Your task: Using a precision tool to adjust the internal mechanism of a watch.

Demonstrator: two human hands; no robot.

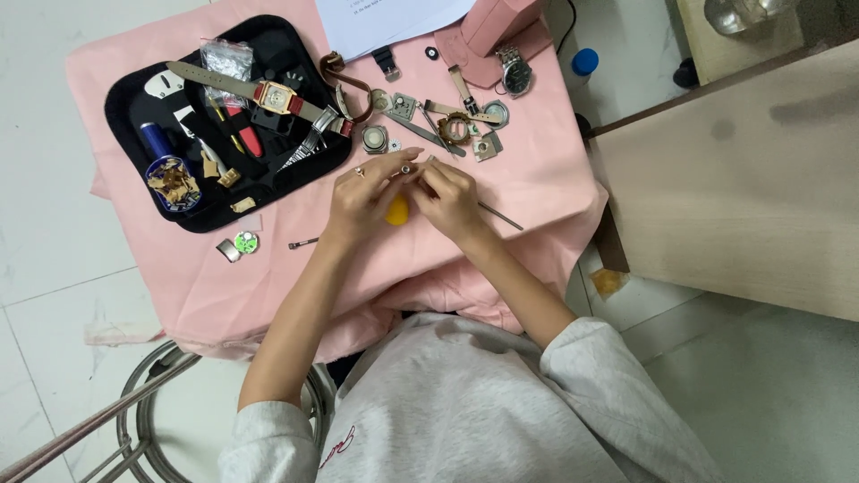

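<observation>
Both of my hands meet over the middle of a pink cloth. My left hand pinches a tiny metal part at its fingertips and rests against a small yellow object between the hands. My right hand touches the same small part from the other side and grips a thin metal tool that pokes out to the right. What exactly the small part is cannot be made out.
A black tool mat at the left holds a gold square watch with red strap, a blue tin and small tools. Loose watch cases and parts lie beyond my hands. A pink box, white paper and a steel watch sit at the back.
</observation>
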